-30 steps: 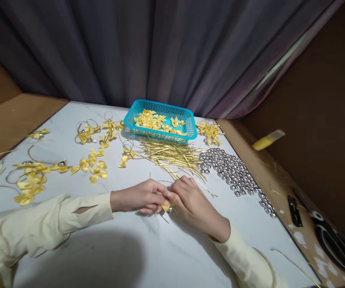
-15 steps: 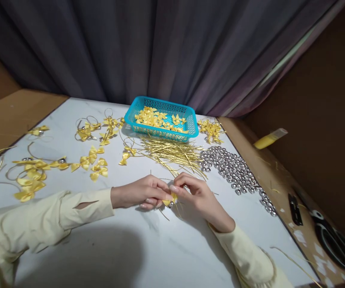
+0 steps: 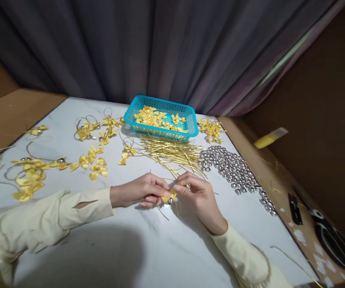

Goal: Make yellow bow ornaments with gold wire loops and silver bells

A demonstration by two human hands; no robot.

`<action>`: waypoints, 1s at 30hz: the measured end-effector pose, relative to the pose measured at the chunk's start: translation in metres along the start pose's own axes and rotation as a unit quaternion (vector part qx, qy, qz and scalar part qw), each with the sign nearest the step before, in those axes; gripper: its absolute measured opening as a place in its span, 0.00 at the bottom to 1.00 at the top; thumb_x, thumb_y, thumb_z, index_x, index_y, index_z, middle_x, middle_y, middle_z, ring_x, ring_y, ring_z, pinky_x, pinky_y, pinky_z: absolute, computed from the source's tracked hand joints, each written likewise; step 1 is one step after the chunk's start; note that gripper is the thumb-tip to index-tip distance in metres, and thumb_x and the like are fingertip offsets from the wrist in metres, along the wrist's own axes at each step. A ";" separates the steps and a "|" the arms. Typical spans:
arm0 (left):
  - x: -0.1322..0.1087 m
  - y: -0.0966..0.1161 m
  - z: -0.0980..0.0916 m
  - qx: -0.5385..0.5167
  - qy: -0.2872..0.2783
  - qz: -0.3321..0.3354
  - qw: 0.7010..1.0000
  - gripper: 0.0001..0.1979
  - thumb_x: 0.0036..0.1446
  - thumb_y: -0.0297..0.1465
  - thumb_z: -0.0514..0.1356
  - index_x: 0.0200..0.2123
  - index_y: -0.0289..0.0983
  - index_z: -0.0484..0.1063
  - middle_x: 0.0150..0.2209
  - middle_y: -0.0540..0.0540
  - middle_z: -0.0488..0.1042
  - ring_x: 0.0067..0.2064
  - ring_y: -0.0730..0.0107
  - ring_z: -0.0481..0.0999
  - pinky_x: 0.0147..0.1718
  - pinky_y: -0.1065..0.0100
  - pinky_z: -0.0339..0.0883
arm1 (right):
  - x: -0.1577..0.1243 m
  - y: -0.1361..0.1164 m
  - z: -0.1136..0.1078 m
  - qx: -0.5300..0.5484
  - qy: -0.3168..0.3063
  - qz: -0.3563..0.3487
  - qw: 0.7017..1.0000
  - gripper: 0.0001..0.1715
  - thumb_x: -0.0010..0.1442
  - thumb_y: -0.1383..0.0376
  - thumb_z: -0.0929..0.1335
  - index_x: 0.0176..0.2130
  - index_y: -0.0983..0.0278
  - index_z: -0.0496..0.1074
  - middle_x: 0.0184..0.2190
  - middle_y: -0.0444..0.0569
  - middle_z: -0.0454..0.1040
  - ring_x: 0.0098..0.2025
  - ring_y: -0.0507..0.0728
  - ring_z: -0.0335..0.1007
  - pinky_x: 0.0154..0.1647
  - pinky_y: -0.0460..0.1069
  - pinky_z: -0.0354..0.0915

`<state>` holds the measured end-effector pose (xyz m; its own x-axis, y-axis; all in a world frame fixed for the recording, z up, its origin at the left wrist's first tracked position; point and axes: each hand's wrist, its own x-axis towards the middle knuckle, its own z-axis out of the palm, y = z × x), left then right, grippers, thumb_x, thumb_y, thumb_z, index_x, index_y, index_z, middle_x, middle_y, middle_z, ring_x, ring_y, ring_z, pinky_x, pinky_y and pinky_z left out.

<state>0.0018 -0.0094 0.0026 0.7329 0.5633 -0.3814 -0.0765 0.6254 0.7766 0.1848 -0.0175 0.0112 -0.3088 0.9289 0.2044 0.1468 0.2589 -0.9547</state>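
Observation:
Between the thumb and fingers of my left hand (image 3: 148,191) is a small yellow ribbon bow (image 3: 169,197), with a silver bell-like bead (image 3: 170,201) at its front. Thin gold cord ends stick out around the bow, above and below. Right beside it, my right hand (image 3: 198,196) is closed in a pinch at the bow's upper right, on the gold cord; its fingertips partly hide the cord. Both hands are just above the white tabletop (image 3: 172,248).
Loose gold cords (image 3: 172,152) lie beyond my hands, before a blue basket (image 3: 162,133) of yellow bows. Silver beads (image 3: 229,166) spread to the right. Finished-looking bow loops (image 3: 31,180) lie left. Black-handled scissors (image 3: 331,244) and a yellow-filled tube (image 3: 270,138) are at the right edge.
My right hand has turned slightly and its wrist has shifted left. The bow has tilted up a little, so more of it and its bead show.

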 end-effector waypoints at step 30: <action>0.001 0.002 0.003 -0.001 0.015 -0.010 1.000 0.08 0.48 0.29 0.62 0.22 0.32 0.68 0.11 0.57 0.59 0.11 0.84 0.51 0.10 0.79 0.44 | -0.003 -0.006 0.006 -0.125 0.013 -0.058 0.990 0.16 0.56 0.62 0.67 0.20 0.63 0.65 0.21 0.45 0.69 0.26 0.53 0.63 0.34 0.51 0.56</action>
<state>0.0039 -0.0093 0.0051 0.7142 0.5667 -0.4107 -0.0641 0.6374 0.7679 0.1791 -0.0238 0.0150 -0.3142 0.8947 0.3176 0.3401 0.4184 -0.8422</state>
